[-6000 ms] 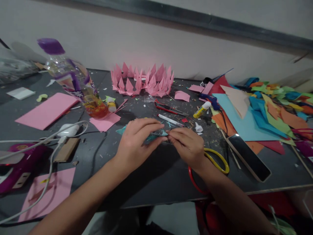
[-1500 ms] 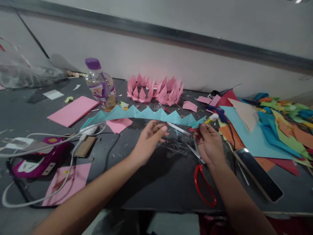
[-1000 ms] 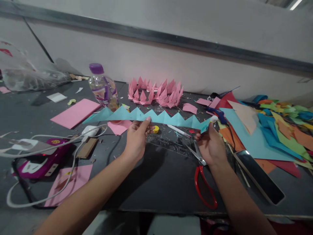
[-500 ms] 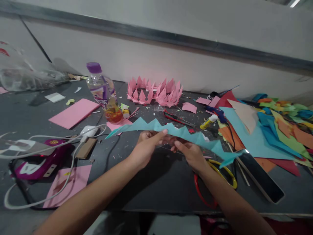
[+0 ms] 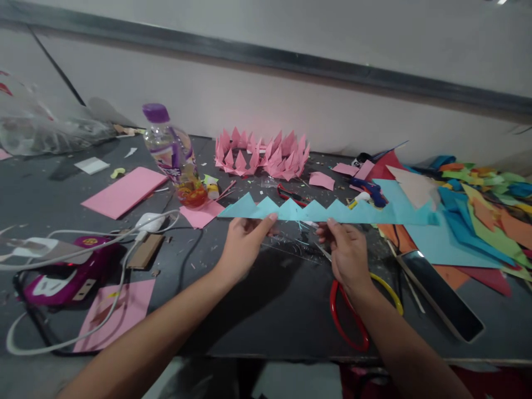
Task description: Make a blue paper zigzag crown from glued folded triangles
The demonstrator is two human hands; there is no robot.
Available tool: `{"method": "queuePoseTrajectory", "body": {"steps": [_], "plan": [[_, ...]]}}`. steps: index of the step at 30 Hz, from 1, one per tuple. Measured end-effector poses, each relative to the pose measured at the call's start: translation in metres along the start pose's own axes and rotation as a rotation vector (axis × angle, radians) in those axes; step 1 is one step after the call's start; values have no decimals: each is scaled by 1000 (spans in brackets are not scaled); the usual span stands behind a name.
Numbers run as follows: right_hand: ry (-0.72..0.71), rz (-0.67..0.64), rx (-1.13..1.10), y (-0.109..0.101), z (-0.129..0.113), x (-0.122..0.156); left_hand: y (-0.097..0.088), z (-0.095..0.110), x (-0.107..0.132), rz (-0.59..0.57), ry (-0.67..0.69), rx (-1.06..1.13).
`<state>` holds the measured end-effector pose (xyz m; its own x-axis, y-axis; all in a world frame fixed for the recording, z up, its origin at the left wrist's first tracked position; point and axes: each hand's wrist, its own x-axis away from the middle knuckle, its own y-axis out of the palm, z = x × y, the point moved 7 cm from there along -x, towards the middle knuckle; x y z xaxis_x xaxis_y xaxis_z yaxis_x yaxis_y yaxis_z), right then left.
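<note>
A long blue paper strip (image 5: pixel 305 213) with a zigzag upper edge is stretched nearly straight above the table. My left hand (image 5: pixel 245 241) pinches its lower edge left of the middle, thumb in front and fingers behind. Farther right, my right hand (image 5: pixel 347 249) grips the same edge between thumb and fingers. Scissors with red and yellow handles (image 5: pixel 347 321) lie under my right wrist, partly covered by it. Behind the strip stand pink pointed paper crowns (image 5: pixel 239 162), close together. The strip partly hides a red cutter knife (image 5: pixel 286 193) and a glue stick.
A purple-capped bottle (image 5: pixel 174 160) stands at left, near folded pink paper (image 5: pixel 124 193). White cables (image 5: pixel 120 277) loop over a purple device (image 5: pixel 78 277). To the right lie a phone (image 5: pixel 443 296), a blue glue gun (image 5: pixel 369 191) and coloured paper sheets (image 5: pixel 436 241).
My hands have moved apart, my right hand shifting right. The strip has gone from an arched, bent shape to nearly straight and has slid rightward, its left end now nearer my left hand.
</note>
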<state>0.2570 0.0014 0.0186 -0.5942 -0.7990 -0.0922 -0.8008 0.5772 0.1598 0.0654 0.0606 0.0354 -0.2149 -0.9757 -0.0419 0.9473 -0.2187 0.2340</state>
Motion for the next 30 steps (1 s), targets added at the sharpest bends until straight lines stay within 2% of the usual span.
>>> {"method": "queuePoseTrajectory", "body": {"steps": [2,5,9,12,14,18,21,24,30], "plan": [[-11,-42,36,1,1,-1,-1,1,0,19,-7,15],[18,-180,134,11,6,3,-1,-4,1,37,-69,59],[22,-318,242,26,5,15,10,-14,6,-83,-158,79],[-9,-383,306,33,1,22,18,-16,8,-176,-147,94],[-31,-359,316,32,-2,22,17,-15,7,-175,-116,94],[-51,-224,315,20,-3,18,9,-10,2,-88,-33,55],[-103,-239,389,18,-2,18,4,-3,2,-35,30,16],[-179,-271,451,19,-5,19,4,3,4,-31,49,-69],[-275,-328,388,29,-20,25,2,10,9,10,85,-175]]}}
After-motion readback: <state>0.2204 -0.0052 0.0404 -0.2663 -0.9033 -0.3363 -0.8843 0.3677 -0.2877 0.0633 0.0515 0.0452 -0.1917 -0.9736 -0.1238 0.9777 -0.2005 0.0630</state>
